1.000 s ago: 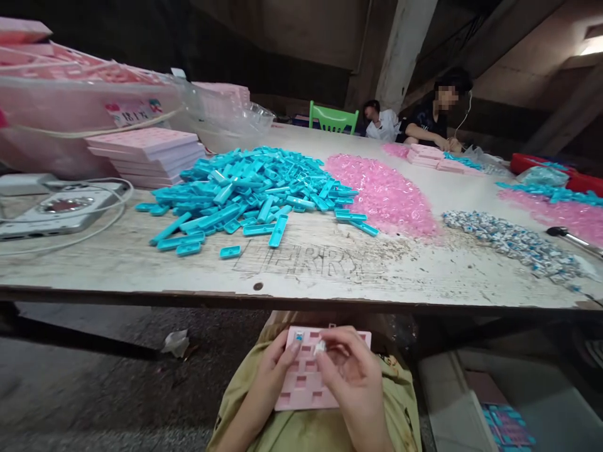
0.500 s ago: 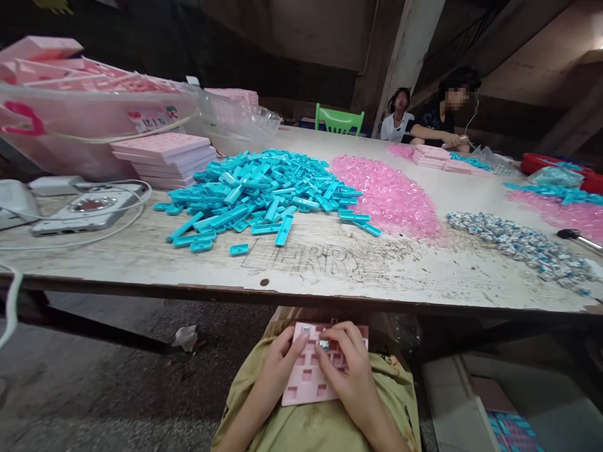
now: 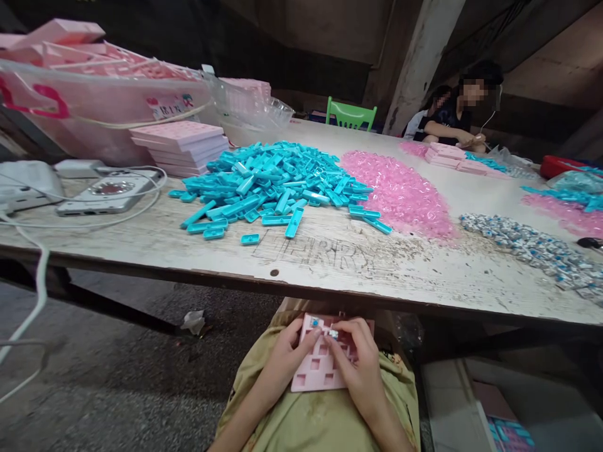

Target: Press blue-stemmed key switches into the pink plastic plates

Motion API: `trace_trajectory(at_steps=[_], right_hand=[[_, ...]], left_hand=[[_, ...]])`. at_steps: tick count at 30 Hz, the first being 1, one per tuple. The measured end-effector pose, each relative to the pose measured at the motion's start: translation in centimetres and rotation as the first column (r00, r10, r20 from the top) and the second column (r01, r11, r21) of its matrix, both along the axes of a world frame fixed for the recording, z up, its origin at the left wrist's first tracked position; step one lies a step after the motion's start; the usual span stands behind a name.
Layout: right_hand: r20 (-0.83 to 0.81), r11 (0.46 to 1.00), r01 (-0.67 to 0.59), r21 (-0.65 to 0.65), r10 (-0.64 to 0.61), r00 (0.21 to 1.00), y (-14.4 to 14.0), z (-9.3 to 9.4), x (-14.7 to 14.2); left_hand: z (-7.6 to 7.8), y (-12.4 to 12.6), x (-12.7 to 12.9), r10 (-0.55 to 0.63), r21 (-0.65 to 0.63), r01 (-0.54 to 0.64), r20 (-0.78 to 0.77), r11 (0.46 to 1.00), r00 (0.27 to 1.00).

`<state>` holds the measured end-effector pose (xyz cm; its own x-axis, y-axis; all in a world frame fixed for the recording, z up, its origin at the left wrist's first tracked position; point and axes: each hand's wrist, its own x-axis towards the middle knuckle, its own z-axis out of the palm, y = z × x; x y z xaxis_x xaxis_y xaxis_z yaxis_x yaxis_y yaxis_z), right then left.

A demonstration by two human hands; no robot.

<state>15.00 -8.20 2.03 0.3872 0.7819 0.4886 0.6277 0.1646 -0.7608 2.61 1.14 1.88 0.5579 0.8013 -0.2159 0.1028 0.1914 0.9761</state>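
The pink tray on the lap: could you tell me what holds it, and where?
Left hand grips the pink tray by its left edge; right hand pinches a small piece over its top.

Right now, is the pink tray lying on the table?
No, the pink tray rests on the person's lap below the table edge, held by both hands.

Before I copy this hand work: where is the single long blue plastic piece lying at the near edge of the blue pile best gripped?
Pinch the long blue piece across its two long sides, near the middle, coming down from above. It lies flat on the table, narrow and elongated, its near end free of the pile, so its sides look reachable there.
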Motion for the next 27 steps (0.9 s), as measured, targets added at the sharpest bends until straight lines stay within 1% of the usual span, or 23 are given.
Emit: trace_trajectory(at_steps=[4, 8, 12, 14, 17, 23, 25, 27], right_hand=[[0.020, 0.999, -0.003, 0.042, 0.002, 1.000, -0.2, 0.5, -0.1], [0.046, 0.995, 0.035, 0.095, -0.039, 0.998, -0.5, 0.7, -0.2], [0.044, 0.991, 0.096, 0.090, -0.100, 0.994, -0.8, 1.0, -0.3], [0.038, 0.990, 0.107, 0.088, -0.111, 0.993, -0.8, 1.2, -0.5], [0.047, 0.992, 0.090, 0.092, -0.095, 0.994, -0.7, 1.4, -0.7], [0.078, 0.998, -0.007, 0.066, 0.002, 0.997, -0.6, 1.1, -0.8], [0.086, 0.999, -0.001, 0.054, -0.004, 0.996, -0.6, 0.8, -0.8], [0.081, 0.998, 0.041, 0.053, -0.045, 0.996, -0.6, 0.6, -0.8]], left_hand=[[0.0, 0.0, -0.1, -0.022, 0.008, 0.022, 0.020, 1.000, 1.000], [-0.4, 0.0, -0.2, -0.024, 0.016, 0.023, 0.028, 1.000, 0.999], [-0.4, 0.0, -0.4, -0.032, 0.013, 0.032, 0.040, 0.999, 0.999], [-0.3, 0.0, -0.4, -0.044, 0.013, 0.044, 0.058, 0.999, 0.997], [-0.2, -0.1, -0.4, -0.061, 0.018, 0.060, 0.082, 0.998, 0.995], [-0.1, -0.1, -0.3, -0.049, 0.015, 0.048, 0.085, 0.999, 0.995], [0.0, -0.1, -0.3, -0.052, 0.016, 0.051, 0.091, 0.999, 0.994], [0.1, -0.1, -0.4, -0.057, 0.014, 0.056, 0.099, 0.998, 0.993]])
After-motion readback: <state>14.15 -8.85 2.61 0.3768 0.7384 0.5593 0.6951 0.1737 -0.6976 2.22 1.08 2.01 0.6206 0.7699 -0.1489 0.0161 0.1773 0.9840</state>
